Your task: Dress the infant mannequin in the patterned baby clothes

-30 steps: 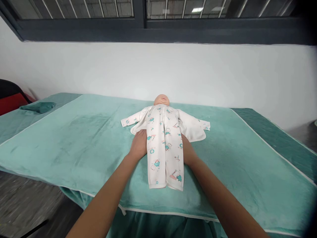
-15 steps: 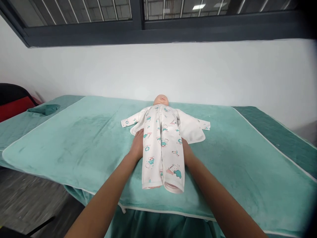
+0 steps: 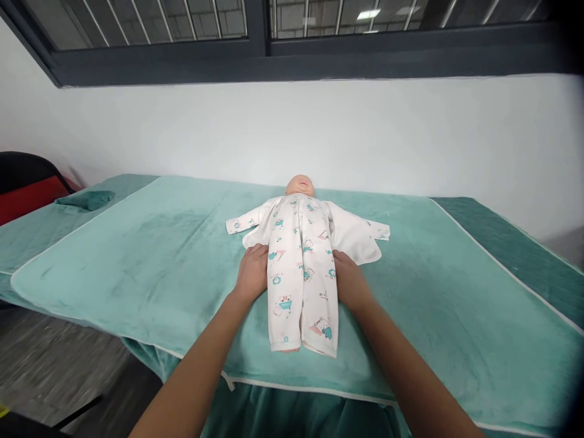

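Observation:
A baby doll lies on its back, its head (image 3: 300, 185) toward the wall. It wears a white baby top (image 3: 356, 234) with outspread sleeves and side flaps, and white baby trousers (image 3: 285, 286) with a teal and pink print. The trouser legs point toward me, with a bit of doll foot showing at one cuff. My left hand (image 3: 252, 269) is closed at the left edge of the trousers, fingertips partly hidden by the cloth. On the opposite edge, my right hand (image 3: 351, 280) is closed in the same way, its thumb out of sight.
A pale green plush sheet (image 3: 137, 261) covers the bed, with darker green cloth (image 3: 515, 243) at the right. A red and black chair back (image 3: 27, 182) stands at the far left. Behind are a white wall (image 3: 292, 134) and a barred window (image 3: 264, 58).
Both hands have come out from beneath the trousers' sides, showing more of the fingers at the edges. The right trouser cuff has flattened and the legs lie straighter.

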Available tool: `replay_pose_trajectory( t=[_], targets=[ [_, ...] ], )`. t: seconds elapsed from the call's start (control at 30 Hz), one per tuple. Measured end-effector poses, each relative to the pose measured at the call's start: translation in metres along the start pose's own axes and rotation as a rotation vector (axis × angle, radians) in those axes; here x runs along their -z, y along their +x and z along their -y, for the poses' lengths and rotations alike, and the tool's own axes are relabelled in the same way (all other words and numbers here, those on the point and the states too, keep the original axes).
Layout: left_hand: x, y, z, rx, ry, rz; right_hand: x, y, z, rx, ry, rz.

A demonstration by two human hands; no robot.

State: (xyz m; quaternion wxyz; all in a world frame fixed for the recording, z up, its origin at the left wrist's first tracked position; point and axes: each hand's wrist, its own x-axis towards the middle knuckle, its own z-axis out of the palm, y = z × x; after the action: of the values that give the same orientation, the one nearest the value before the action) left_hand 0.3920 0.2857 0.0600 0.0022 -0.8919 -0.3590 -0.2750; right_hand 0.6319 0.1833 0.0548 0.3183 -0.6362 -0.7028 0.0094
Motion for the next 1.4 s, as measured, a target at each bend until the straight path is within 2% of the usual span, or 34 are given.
replay_pose_trajectory(
  t=[0.17, 0.3, 0.4, 0.5, 0.57, 0.63, 0.7, 0.77, 0.83, 0.87, 0.93, 1.0, 1.07, 1.17, 1.23, 1.27, 1.33, 1.4],
  targets=[
    [0.005, -0.011, -0.002, 0.049, -0.035, 0.014, 0.007, -0.022, 0.002, 0.02, 0.03, -0.006],
    [0.006, -0.015, 0.0, 0.077, -0.071, -0.018, 0.013, -0.027, 0.0, -0.059, 0.165, -0.012],
    [0.006, -0.017, 0.0, 0.117, -0.126, -0.051, 0.02, -0.025, -0.023, -0.174, 0.14, -0.175],
    [0.006, -0.018, 0.003, 0.188, -0.206, -0.119, 0.03, -0.023, -0.057, -0.336, -0.157, -0.32],
    [0.004, -0.017, 0.007, 0.317, -0.253, -0.212, 0.036, -0.022, -0.075, -0.49, -0.32, -0.278],
    [0.001, -0.016, 0.015, 0.49, -0.248, -0.29, 0.042, -0.018, -0.086, -0.644, -0.379, -0.164],
    [-0.004, -0.013, 0.023, 0.619, -0.21, -0.322, 0.048, -0.01, -0.091, -0.765, -0.351, -0.039],
    [-0.009, -0.011, 0.029, 0.67, -0.177, -0.325, 0.053, 0.003, -0.092, -0.816, -0.262, 0.069],
    [-0.013, -0.008, 0.032, 0.672, -0.152, -0.314, 0.057, 0.02, -0.087, -0.773, -0.109, 0.086],
    [-0.015, -0.007, 0.032, 0.669, -0.143, -0.307, 0.06, 0.028, -0.081, -0.732, -0.018, 0.042],
    [-0.016, -0.004, 0.032, 0.669, -0.11, -0.29, 0.065, 0.045, -0.057, -0.645, 0.148, -0.133],
    [-0.016, 0.0, 0.031, 0.689, -0.043, -0.256, 0.069, 0.056, -0.022, -0.541, 0.242, -0.286],
    [-0.015, 0.003, 0.03, 0.725, 0.032, -0.205, 0.07, 0.059, 0.018, -0.358, 0.343, -0.238],
    [-0.012, 0.008, 0.029, 0.777, 0.087, -0.142, 0.063, 0.049, 0.061, -0.007, 0.333, 0.002],
    [-0.01, 0.01, 0.03, 0.798, 0.095, -0.103, 0.055, 0.035, 0.07, 0.134, 0.231, 0.07],
    [-0.009, 0.011, 0.03, 0.804, 0.095, -0.085, 0.051, 0.027, 0.069, 0.164, 0.17, 0.057],
    [-0.007, 0.013, 0.032, 0.814, 0.085, -0.057, 0.044, 0.014, 0.06, 0.144, 0.051, -0.03],
    [-0.007, 0.015, 0.035, 0.824, 0.068, -0.035, 0.04, 0.004, 0.047, 0.062, -0.048, -0.116]
  ],
)
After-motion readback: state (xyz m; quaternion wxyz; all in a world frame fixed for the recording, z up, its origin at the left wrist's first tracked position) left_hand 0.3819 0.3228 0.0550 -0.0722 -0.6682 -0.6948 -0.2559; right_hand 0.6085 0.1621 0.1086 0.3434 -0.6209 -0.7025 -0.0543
